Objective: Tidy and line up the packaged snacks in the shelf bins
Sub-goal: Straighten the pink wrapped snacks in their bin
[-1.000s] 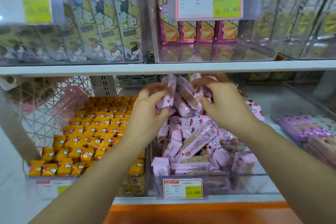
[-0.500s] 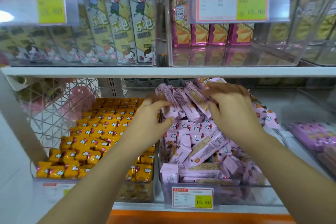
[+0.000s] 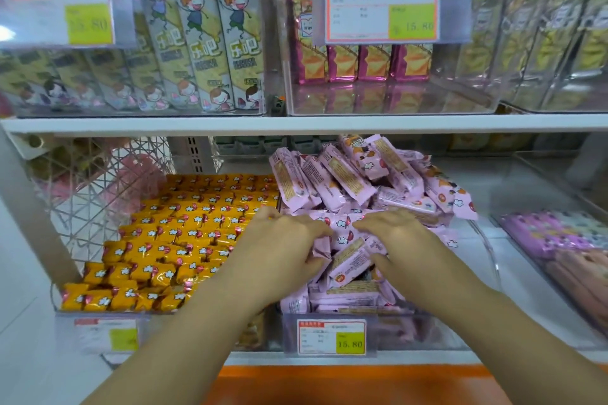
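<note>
Left hand (image 3: 283, 250) and right hand (image 3: 404, 243) close together, not touching, each curled around pink snack packs (image 3: 348, 177) mid-pile in centre clear bin (image 3: 427, 332). Pink packs heaped beyond counting. Orange packs (image 3: 184, 240) in rows beside left wall. Two front price tags (image 3: 331, 337).

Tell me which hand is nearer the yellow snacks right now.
Left. The left hand sits at the left edge of the pink packets, just beside the yellow snacks; the right hand is farther right, on the middle of that pile.
</note>
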Action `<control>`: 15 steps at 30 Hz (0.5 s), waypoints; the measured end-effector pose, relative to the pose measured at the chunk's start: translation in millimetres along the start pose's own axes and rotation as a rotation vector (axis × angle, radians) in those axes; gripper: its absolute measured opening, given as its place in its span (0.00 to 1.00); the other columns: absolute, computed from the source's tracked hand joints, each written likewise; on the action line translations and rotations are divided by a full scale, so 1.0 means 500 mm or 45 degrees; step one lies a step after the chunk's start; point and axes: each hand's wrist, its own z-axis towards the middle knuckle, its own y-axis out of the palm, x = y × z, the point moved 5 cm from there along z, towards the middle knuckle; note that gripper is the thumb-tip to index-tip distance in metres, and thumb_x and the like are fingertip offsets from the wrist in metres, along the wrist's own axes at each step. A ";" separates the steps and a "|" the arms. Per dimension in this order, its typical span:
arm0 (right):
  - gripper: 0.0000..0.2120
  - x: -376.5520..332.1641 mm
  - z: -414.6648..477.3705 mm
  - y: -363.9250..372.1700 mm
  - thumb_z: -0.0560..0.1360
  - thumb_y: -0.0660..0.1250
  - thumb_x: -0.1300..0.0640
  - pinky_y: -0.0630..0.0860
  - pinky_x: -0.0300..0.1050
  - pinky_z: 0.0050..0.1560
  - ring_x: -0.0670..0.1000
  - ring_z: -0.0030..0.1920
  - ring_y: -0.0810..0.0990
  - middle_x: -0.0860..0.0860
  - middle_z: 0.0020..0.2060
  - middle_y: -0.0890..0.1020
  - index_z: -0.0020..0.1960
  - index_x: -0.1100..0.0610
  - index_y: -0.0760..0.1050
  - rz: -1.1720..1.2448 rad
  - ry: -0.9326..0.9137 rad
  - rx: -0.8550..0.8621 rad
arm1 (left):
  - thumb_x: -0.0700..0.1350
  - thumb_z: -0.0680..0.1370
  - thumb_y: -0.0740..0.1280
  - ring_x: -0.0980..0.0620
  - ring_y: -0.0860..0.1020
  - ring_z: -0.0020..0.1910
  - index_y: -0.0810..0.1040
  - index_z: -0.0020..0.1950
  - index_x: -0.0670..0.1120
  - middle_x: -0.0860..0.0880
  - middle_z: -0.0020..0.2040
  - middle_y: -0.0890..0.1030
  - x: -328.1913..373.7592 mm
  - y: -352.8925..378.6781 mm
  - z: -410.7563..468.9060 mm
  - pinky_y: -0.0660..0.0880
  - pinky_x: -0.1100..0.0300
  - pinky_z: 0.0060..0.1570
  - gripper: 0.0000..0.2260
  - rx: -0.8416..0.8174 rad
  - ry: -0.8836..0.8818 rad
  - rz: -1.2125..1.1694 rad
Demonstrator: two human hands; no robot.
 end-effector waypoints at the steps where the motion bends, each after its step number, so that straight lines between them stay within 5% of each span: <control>1: 0.24 0.002 0.000 -0.002 0.78 0.64 0.58 0.63 0.44 0.69 0.48 0.70 0.60 0.45 0.68 0.69 0.72 0.47 0.65 -0.002 0.001 -0.004 | 0.54 0.78 0.62 0.53 0.72 0.59 0.68 0.69 0.61 0.58 0.61 0.77 0.001 0.002 0.002 0.55 0.58 0.60 0.19 0.003 0.002 0.032; 7: 0.16 0.013 -0.017 -0.054 0.73 0.69 0.57 0.63 0.31 0.56 0.41 0.58 0.68 0.37 0.52 0.72 0.58 0.43 0.74 0.203 -0.133 0.103 | 0.56 0.77 0.63 0.55 0.73 0.54 0.69 0.68 0.61 0.57 0.58 0.74 -0.003 0.007 0.008 0.60 0.57 0.57 0.19 -0.089 0.046 0.020; 10: 0.13 0.031 -0.029 -0.100 0.68 0.68 0.56 0.68 0.33 0.46 0.40 0.47 0.73 0.34 0.46 0.72 0.48 0.41 0.73 0.358 -0.127 0.428 | 0.50 0.75 0.68 0.60 0.74 0.40 0.75 0.60 0.60 0.60 0.50 0.72 -0.013 -0.029 -0.001 0.69 0.62 0.47 0.14 -0.024 0.010 -0.452; 13: 0.07 0.030 -0.047 -0.125 0.67 0.66 0.53 0.70 0.42 0.38 0.46 0.39 0.74 0.39 0.43 0.72 0.45 0.45 0.72 0.423 -0.122 0.795 | 0.46 0.73 0.71 0.59 0.79 0.38 0.74 0.50 0.62 0.62 0.46 0.73 -0.025 -0.073 -0.010 0.71 0.69 0.41 0.13 0.175 -0.011 -0.771; 15: 0.05 0.027 -0.054 -0.129 0.69 0.64 0.53 0.69 0.40 0.37 0.45 0.39 0.73 0.43 0.44 0.71 0.44 0.52 0.75 0.399 -0.120 0.982 | 0.43 0.72 0.72 0.56 0.79 0.37 0.73 0.48 0.62 0.61 0.45 0.73 -0.028 -0.096 -0.015 0.72 0.68 0.39 0.15 0.352 -0.012 -0.866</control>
